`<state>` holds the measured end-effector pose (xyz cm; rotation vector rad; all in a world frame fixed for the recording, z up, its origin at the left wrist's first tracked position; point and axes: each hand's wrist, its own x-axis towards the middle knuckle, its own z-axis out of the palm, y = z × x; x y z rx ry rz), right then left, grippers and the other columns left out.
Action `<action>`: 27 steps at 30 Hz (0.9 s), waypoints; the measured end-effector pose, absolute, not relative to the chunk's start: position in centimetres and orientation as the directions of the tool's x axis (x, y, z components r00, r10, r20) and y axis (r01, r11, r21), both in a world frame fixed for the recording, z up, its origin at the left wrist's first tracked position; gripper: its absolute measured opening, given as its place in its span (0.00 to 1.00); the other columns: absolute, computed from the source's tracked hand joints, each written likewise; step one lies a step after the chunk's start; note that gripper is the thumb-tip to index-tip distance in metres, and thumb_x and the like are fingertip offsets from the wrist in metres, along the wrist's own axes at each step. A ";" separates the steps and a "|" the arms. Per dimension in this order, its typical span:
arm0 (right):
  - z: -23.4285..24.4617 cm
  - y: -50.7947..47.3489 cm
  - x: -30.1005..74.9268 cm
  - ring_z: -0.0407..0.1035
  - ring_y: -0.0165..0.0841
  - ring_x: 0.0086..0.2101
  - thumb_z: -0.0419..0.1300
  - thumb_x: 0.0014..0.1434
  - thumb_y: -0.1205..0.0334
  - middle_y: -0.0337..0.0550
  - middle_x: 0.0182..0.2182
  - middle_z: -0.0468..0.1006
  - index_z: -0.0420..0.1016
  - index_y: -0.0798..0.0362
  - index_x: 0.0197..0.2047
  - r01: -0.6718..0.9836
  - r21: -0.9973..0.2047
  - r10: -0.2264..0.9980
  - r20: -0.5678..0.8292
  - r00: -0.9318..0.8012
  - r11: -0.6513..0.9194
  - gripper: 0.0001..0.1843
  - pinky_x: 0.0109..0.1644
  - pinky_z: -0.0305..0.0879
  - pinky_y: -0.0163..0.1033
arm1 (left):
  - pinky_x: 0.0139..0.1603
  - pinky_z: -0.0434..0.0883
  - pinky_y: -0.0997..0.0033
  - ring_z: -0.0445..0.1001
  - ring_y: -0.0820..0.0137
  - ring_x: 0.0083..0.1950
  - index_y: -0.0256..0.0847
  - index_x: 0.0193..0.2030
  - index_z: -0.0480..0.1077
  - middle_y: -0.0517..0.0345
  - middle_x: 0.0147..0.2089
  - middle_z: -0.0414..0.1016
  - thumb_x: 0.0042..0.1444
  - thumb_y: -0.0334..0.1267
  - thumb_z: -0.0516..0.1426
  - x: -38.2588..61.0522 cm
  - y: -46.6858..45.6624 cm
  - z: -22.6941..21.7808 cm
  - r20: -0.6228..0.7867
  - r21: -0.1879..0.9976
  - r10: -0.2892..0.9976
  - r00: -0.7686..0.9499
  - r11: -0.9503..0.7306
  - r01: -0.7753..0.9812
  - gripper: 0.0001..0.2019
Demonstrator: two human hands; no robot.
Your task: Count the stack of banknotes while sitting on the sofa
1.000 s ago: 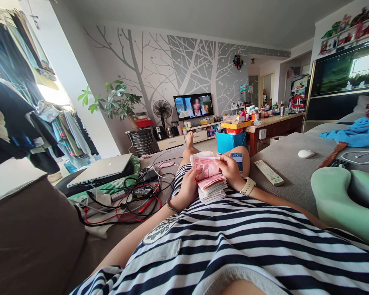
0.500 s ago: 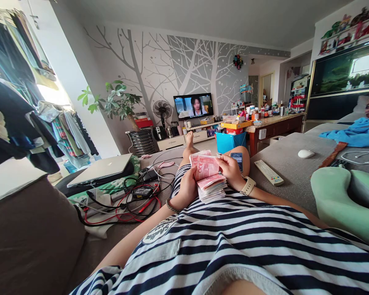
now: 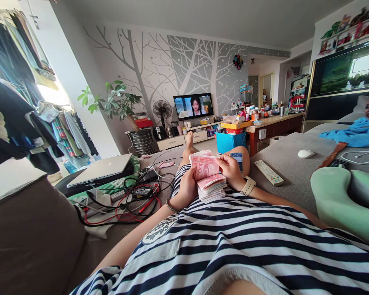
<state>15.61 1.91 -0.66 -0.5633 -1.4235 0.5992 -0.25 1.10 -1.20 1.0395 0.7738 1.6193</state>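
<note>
A thick bundle of red banknotes [image 3: 211, 182], marked 100, is bent over in front of my lap. My left hand [image 3: 187, 186] is closed around its left side, the thumb pressed on the face of the notes. With thumb and fingers my right hand [image 3: 230, 169] pinches the upper right edge of the raised notes. The lower ends of the bundle fan out in a layered stack above my striped shirt [image 3: 221, 229]. Behind my right hand a phone [image 3: 237, 160] with a lit screen rests by my bent leg.
On the sofa to the right lie a remote control [image 3: 268, 172], a white mouse [image 3: 306, 153] and a green neck pillow [image 3: 332, 192]. Tangled cables [image 3: 141, 192] and a laptop [image 3: 101, 170] are at the left. Ahead stand a blue box [image 3: 230, 142] and a television [image 3: 193, 106].
My hands and the banknotes look almost the same, with only a very slight shift of the raised notes. The television picture has changed.
</note>
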 end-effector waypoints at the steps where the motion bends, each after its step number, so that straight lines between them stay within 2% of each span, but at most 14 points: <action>1: -0.7 1.9 15.6 0.59 0.31 0.25 0.59 0.58 0.42 0.37 0.22 0.66 0.64 0.52 0.26 -0.051 -0.677 0.678 0.733 0.055 0.735 0.22 0.30 0.56 0.36 | 0.36 0.73 0.64 0.73 0.64 0.31 0.41 0.27 0.70 0.59 0.25 0.72 0.47 0.42 0.60 -0.2 1.0 -1.1 0.238 0.874 0.965 -0.106 -0.261 -0.410 0.08; 6: -0.7 1.8 15.6 0.61 0.31 0.25 0.60 0.59 0.45 0.38 0.23 0.68 0.67 0.52 0.28 -0.107 -0.663 0.670 0.741 0.041 0.741 0.19 0.31 0.58 0.36 | 0.31 0.69 0.68 0.68 0.69 0.27 0.41 0.24 0.69 0.61 0.25 0.71 0.47 0.41 0.60 -0.2 0.7 -0.9 0.199 0.880 0.974 -0.106 -0.226 -0.418 0.07; 11: -0.8 1.7 15.6 0.64 0.32 0.28 0.60 0.58 0.43 0.40 0.26 0.71 0.69 0.52 0.31 -0.111 -0.679 0.685 0.728 0.027 0.726 0.20 0.31 0.60 0.36 | 0.29 0.66 0.70 0.64 0.72 0.25 0.41 0.22 0.67 0.63 0.23 0.68 0.48 0.39 0.59 -0.3 0.7 -1.0 0.219 0.886 0.965 -0.145 -0.259 -0.385 0.08; 15: -0.7 1.5 15.6 0.65 0.33 0.30 0.59 0.58 0.44 0.41 0.27 0.72 0.70 0.52 0.32 -0.111 -0.667 0.674 0.739 0.029 0.736 0.19 0.34 0.62 0.36 | 0.30 0.67 0.69 0.65 0.71 0.25 0.42 0.22 0.67 0.63 0.23 0.68 0.49 0.39 0.58 -0.2 0.5 -0.9 0.221 0.892 0.964 -0.149 -0.262 -0.368 0.08; 20: -0.5 1.1 15.6 0.63 0.33 0.28 0.58 0.59 0.44 0.40 0.26 0.70 0.70 0.52 0.31 -0.072 -0.667 0.670 0.741 0.030 0.741 0.18 0.32 0.61 0.36 | 0.31 0.68 0.69 0.68 0.69 0.28 0.43 0.23 0.68 0.62 0.24 0.69 0.49 0.39 0.57 -0.1 0.5 -0.9 0.215 0.888 0.967 -0.139 -0.253 -0.384 0.07; 27: -0.5 1.2 15.7 0.65 0.34 0.31 0.57 0.60 0.43 0.41 0.27 0.71 0.69 0.52 0.30 -0.057 -0.652 0.654 0.756 0.025 0.756 0.19 0.35 0.62 0.37 | 0.31 0.69 0.69 0.69 0.69 0.28 0.43 0.22 0.67 0.62 0.23 0.69 0.48 0.39 0.57 -0.2 0.6 -1.1 0.214 0.890 0.968 -0.131 -0.249 -0.382 0.07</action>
